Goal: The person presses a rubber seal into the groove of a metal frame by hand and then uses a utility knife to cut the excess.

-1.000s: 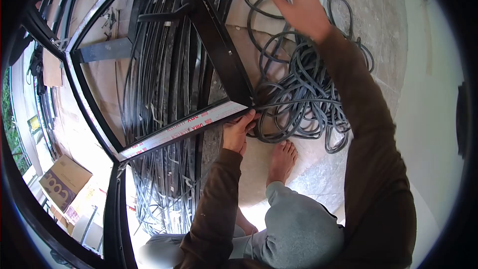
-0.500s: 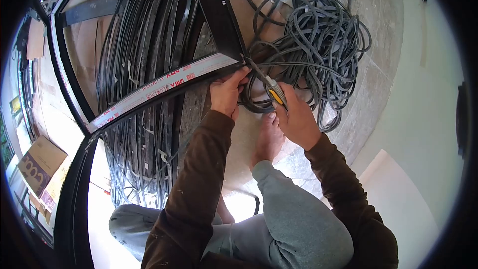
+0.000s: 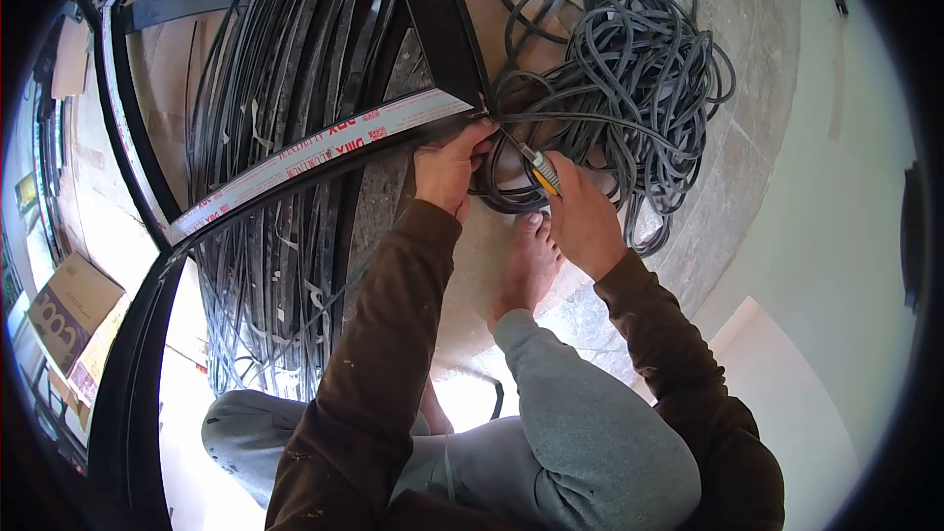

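A black metal frame (image 3: 339,146) with a printed silver protective film runs diagonally to a corner near the centre. My left hand (image 3: 448,172) is at the underside of that corner, its fingers closed; what they pinch is too small to make out. My right hand (image 3: 585,216) grips a utility knife (image 3: 542,172) with a grey and yellow handle. Its blade points up and left, close to my left fingertips and the frame corner. A dark rubber strip (image 3: 511,203) curves below the corner, behind the knife.
A tangled pile of grey rubber strip (image 3: 629,79) lies at the upper right. Long black strips (image 3: 285,69) are bundled under the frame. My bare foot (image 3: 529,261) is just below my right hand. A cardboard box (image 3: 74,305) stands at the far left.
The frame corner appears slightly higher and further right. My right hand and the knife have shifted slightly left and up, with the blade still beside the corner.
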`<state>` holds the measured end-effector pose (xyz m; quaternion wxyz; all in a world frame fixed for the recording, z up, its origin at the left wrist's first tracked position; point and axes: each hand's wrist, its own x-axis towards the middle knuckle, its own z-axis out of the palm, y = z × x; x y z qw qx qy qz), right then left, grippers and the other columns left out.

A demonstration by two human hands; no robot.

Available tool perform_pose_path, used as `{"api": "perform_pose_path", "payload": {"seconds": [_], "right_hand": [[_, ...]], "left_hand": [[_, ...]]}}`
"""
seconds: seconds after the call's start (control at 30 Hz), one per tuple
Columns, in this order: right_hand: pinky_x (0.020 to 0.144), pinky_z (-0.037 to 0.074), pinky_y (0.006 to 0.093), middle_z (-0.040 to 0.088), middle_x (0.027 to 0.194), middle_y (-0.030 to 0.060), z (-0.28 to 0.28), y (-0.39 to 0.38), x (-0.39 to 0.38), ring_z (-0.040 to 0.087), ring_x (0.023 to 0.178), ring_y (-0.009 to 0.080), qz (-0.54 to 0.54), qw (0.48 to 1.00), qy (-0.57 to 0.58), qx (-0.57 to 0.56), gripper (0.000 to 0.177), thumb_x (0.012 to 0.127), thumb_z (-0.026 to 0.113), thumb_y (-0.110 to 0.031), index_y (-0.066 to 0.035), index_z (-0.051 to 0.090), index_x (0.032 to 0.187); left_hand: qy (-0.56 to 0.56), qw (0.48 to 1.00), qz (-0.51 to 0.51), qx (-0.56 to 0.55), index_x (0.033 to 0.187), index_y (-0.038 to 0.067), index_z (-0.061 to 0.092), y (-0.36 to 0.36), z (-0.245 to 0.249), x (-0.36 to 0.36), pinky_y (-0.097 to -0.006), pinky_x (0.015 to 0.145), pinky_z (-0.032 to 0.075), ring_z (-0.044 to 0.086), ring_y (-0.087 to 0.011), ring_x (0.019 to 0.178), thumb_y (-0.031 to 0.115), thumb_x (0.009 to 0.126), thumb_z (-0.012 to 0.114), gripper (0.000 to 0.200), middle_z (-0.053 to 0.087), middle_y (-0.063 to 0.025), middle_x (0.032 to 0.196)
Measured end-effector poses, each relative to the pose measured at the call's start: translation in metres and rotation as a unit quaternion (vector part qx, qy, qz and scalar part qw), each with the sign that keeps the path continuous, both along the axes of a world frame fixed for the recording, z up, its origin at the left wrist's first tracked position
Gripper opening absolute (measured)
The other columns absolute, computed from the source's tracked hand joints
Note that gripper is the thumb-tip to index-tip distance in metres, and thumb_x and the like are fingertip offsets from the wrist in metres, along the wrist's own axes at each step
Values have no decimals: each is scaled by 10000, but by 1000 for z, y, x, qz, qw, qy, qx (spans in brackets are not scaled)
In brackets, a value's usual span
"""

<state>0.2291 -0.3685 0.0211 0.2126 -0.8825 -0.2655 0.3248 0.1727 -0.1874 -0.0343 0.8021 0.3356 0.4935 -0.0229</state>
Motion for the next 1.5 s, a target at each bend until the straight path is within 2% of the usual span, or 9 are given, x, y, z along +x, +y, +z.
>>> {"api": "perform_pose_path", "payload": {"seconds": [0.3, 0.4, 0.6, 0.7, 1.3, 1.4, 1.5], "right_hand": [[779, 478, 505, 563, 1169, 241, -11, -2, 12, 567, 978, 472, 28, 1000, -3, -12, 476, 857, 538, -1, -51, 396, 1309], [730, 498, 520, 588, 1088, 231, -14, -1, 15, 608, 896, 461, 50, 998, -25, -1, 400, 886, 520, -48, -53, 403, 1268], [734, 502, 512, 594, 1090, 230, -16, -1, 15, 612, 912, 453, 46, 998, -32, -1, 384, 887, 523, -52, -54, 413, 1255], [756, 474, 522, 582, 1119, 243, -17, -2, 15, 567, 950, 482, 26, 999, -22, 3, 419, 855, 524, 12, -55, 422, 1256], [749, 477, 510, 596, 1125, 233, -6, -9, 17, 569, 932, 486, 15, 999, -34, 9, 392, 884, 555, -31, -81, 436, 1254], [737, 502, 467, 634, 1042, 226, -11, -11, 16, 606, 901, 466, -36, 997, -31, 63, 386, 887, 596, -64, -70, 460, 1248], [663, 515, 464, 673, 940, 207, -7, -1, 14, 651, 822, 416, -108, 979, -71, 156, 407, 867, 653, -129, -77, 490, 1236]], "left_hand": [[13, 1000, 0, 20, 970, 87, 715, -3, 0, 2, -243, 744, 415, 601, -72, 813, 222, 811, 751, 212, 716, 10, 942], [12, 999, 15, 30, 958, 80, 718, -6, 1, 3, -238, 733, 417, 595, -70, 800, 219, 803, 755, 211, 716, 9, 934], [-4, 999, 27, 38, 962, 53, 720, -8, -4, 4, -218, 703, 417, 584, -68, 796, 217, 794, 760, 239, 715, -2, 935], [0, 999, 20, 36, 968, 52, 720, -7, -6, 3, -217, 704, 418, 584, -67, 802, 219, 793, 761, 246, 715, -3, 935], [3, 999, 7, 36, 949, 108, 714, -7, -4, 0, -236, 742, 410, 581, -55, 791, 211, 781, 780, 207, 720, 25, 912], [4, 999, 7, 40, 956, 112, 713, -9, -6, 1, -237, 742, 409, 580, -56, 791, 207, 781, 780, 211, 722, 21, 921], [-1, 999, 11, 30, 963, 113, 712, -8, -5, 1, -241, 746, 410, 582, -59, 798, 204, 781, 779, 214, 723, 16, 930]]}}
